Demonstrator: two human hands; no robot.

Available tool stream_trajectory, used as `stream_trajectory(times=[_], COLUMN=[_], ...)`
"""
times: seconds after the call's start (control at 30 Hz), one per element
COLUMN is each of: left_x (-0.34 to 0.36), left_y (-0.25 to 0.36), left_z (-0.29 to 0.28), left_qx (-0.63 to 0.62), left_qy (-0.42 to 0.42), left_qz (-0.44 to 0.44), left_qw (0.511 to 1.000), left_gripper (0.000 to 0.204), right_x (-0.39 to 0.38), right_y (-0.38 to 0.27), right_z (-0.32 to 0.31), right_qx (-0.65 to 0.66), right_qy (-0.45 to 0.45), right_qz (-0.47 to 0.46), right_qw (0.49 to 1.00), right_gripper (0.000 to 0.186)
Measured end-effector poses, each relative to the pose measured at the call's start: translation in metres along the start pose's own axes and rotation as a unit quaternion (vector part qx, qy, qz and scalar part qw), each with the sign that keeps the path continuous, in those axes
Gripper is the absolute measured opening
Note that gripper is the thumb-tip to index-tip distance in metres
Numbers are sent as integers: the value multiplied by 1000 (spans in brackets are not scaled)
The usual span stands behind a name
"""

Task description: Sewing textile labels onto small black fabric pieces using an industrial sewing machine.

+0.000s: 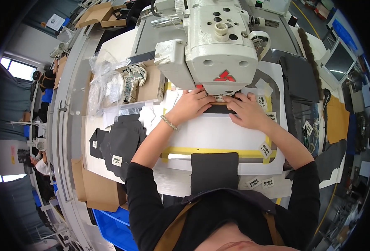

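Both hands press flat, nothing clenched: the left hand (192,104) and right hand (247,111) pin a dark fabric strip (219,109) under the sewing machine (218,50) head, at 12 o'clock on the bench (218,134). Good stitching likely needs even pressure, fingertips clear of the needle.

Both forearms reach forward, dark sleeves pushed up; left hand (190,105) and right hand (248,111) lie palms-down, close together; fingertips apparently pressing flat.

White labels (261,183) near table front; clear bag (103,83) left; possibly monitor (339,60) right.
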State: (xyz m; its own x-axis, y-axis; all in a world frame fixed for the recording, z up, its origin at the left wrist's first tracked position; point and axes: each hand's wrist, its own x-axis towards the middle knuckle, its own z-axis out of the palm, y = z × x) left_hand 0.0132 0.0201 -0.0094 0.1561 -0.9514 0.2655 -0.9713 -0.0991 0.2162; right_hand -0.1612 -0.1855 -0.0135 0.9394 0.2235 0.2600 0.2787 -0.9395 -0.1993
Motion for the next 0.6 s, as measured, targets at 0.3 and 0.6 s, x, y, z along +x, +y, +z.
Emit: stream_trajectory(times=[0.3,0.6], left_x=[5,8], left_y=[-1,12], left_z=[0,0], left_qx=[21,42], left_qy=[20,3], left_qz=[62,37], left_qw=[998,998], left_gripper=[25,29], right_x=[0,-1], right_y=[-1,-4], right_z=[0,4], right_qx=[-7,-21], right_qy=[13,6], right_qz=[-4,-9], right_qw=[1000,1000], right_gripper=[26,28])
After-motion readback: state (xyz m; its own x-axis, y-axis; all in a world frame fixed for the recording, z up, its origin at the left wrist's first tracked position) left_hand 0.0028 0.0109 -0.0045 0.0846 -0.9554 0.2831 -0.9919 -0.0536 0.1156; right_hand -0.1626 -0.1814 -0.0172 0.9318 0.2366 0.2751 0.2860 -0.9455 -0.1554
